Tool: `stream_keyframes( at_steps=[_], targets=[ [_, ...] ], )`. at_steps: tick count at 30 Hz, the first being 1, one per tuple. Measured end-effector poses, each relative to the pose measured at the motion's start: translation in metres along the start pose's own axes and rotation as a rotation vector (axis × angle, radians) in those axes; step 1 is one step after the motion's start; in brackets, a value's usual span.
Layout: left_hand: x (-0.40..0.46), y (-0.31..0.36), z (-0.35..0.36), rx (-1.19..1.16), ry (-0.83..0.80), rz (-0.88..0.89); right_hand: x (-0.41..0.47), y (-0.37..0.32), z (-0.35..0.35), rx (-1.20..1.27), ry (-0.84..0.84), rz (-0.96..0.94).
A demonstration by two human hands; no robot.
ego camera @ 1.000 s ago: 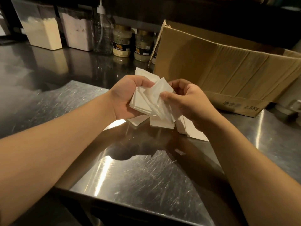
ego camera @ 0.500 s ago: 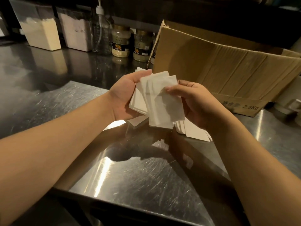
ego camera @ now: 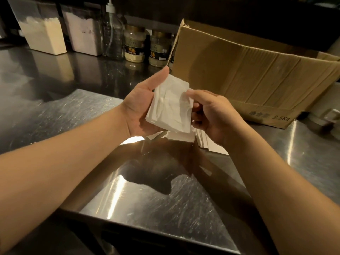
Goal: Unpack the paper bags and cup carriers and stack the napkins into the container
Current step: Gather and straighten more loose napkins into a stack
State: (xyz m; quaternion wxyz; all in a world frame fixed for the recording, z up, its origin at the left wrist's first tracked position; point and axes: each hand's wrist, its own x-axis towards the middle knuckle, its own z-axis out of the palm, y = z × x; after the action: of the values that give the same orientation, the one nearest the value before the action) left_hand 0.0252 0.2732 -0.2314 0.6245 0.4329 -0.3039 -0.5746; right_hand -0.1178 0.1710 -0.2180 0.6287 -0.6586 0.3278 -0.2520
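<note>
Two bare hands meet above the middle of the steel bench (ego camera: 55, 115), sharing one stack of white napkins (ego camera: 171, 105). The left hand (ego camera: 139, 109) cradles the stack from beneath and along its left edge, palm up, thumb stretched along the top corner. The right hand (ego camera: 211, 115) pinches the stack's upper right corner between thumb and curled fingers.

More loose napkins (ego camera: 184, 138) lie fanned on the bench directly under the hands, spreading rightward beneath the right wrist.

Behind them, toward the bench's far right, a cardboard box (ego camera: 248, 80) lies with its printed flap close to the loose napkins. Along the far edge stand two tubs of powder (ego camera: 44, 35), a pump bottle (ego camera: 113, 37) and two labelled jars (ego camera: 135, 45).

Bare steel stretches from the hands to the near edge, and the whole left side of the bench is open.
</note>
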Motion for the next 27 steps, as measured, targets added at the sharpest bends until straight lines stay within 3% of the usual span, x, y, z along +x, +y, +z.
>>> stream_keyframes(
  at_steps=[9, 17, 27],
  targets=[
    [-0.003, -0.003, 0.007, -0.05, 0.032, -0.007, 0.001, -0.011, -0.023, -0.511, 0.211, -0.076],
    [-0.007, -0.002, 0.009, -0.053, 0.036, -0.023, -0.004, -0.006, -0.028, -1.16, 0.083, 0.101],
    [-0.005, -0.002, 0.008, -0.049, 0.053, -0.043, -0.011, -0.002, -0.025, -1.226, 0.047, 0.195]
  ],
)
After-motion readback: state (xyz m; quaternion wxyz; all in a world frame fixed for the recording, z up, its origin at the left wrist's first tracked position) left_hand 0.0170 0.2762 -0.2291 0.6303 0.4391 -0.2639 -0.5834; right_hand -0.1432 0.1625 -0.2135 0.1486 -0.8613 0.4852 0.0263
